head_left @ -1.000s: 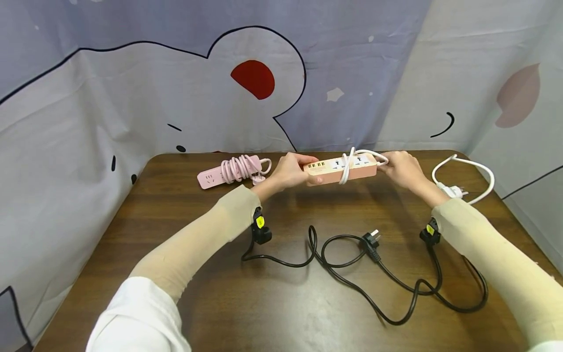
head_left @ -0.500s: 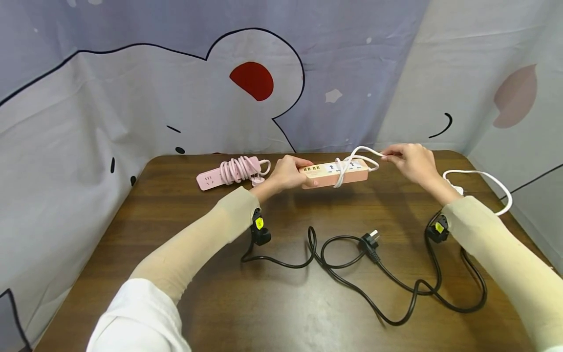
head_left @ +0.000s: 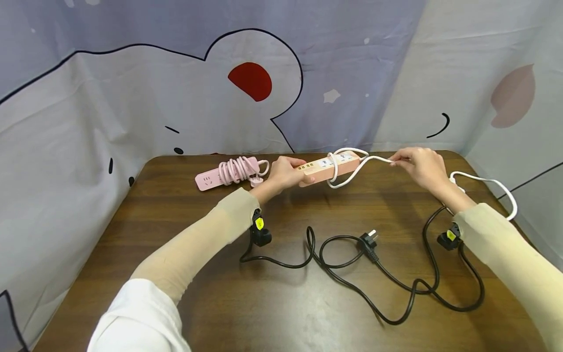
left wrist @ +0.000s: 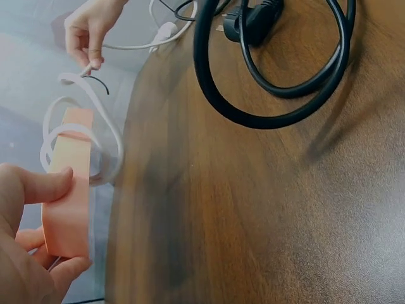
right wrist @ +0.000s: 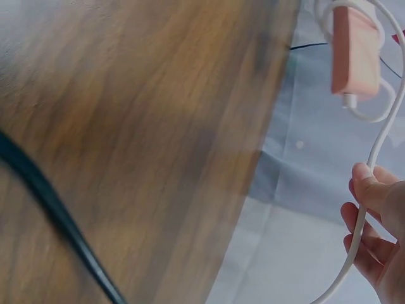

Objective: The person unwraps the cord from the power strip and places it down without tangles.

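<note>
My left hand [head_left: 283,175] grips one end of an orange-pink power strip [head_left: 336,167], holding it up over the back of the table. In the left wrist view the thumb lies on one face of the strip [left wrist: 69,209], fingers on the other side. A white cord [head_left: 352,177] loops loosely round the strip's far half. To the right of the strip, my right hand [head_left: 420,165] pinches this cord between thumb and fingertips, pulling a length out sideways. The right wrist view shows the cord [right wrist: 378,142] running across the fingers. Its white plug [head_left: 456,183] is partly hidden behind the right wrist.
A pink power strip [head_left: 208,180] wrapped in its own pink cord lies at the back left of the wooden table [head_left: 264,303]. A black cord [head_left: 352,288] with a black plug [head_left: 367,242] sprawls across the middle and right. A patterned curtain [head_left: 176,98] hangs behind.
My right hand has left the strip's right end and moved right, drawing the white cord with it. The loop round the strip has loosened. The strip has shifted slightly left and tilted.
</note>
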Demonstrator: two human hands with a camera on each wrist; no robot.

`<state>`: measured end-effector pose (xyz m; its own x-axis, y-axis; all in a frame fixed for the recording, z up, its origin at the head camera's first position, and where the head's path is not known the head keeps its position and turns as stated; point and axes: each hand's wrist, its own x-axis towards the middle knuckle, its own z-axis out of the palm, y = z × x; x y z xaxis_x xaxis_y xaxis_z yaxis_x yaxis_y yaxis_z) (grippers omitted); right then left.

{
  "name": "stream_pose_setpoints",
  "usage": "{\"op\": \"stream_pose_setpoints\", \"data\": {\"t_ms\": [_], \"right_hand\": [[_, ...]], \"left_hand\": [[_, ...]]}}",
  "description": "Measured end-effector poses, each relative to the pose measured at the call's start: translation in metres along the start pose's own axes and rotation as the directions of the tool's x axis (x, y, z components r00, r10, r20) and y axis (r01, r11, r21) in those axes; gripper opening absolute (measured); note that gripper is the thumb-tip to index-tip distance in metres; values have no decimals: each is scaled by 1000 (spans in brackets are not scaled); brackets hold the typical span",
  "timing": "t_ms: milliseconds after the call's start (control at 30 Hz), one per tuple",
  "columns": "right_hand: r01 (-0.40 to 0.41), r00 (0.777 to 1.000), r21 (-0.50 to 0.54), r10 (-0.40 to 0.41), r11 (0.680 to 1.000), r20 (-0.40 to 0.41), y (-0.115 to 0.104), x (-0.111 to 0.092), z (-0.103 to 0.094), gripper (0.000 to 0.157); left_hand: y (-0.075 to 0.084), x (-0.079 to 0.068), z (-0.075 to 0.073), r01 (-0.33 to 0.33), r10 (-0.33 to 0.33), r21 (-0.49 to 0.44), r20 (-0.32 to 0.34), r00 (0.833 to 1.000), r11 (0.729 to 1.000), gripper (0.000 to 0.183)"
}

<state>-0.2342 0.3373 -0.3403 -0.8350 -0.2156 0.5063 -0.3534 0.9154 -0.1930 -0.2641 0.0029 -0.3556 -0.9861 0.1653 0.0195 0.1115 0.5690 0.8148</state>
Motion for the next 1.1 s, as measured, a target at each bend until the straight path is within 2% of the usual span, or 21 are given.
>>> {"op": "stream_pose_setpoints", "data": {"t_ms": [300,533,733,900,1000,1100], "right_hand": [[-8,999,-49,10,999,51,18,-7,4,10],[22,997,-76,-16,997,77,33,-4,17,9],[44,988,-119,-26,992,151,41,-3,33,13],[96,968,-112,-67,989,240,37,-1,40,22],[117,974,-67,-102,991,201,30,0,42,32],[169,984,0,-168,986,56,21,3,45,41]], "left_hand": [[5,-2,-6,-22,22,-48,-20,1000,999,54],[11,-6,-8,-18,17,-52,-19,1000,998,58],[13,-7,-7,-14,13,-54,-22,1000,998,57],[15,-8,-6,-15,14,-63,-27,1000,998,58],[16,-9,-7,-17,15,-69,-25,1000,997,59],[16,-9,-8,-19,17,-62,-29,999,998,59]]}}
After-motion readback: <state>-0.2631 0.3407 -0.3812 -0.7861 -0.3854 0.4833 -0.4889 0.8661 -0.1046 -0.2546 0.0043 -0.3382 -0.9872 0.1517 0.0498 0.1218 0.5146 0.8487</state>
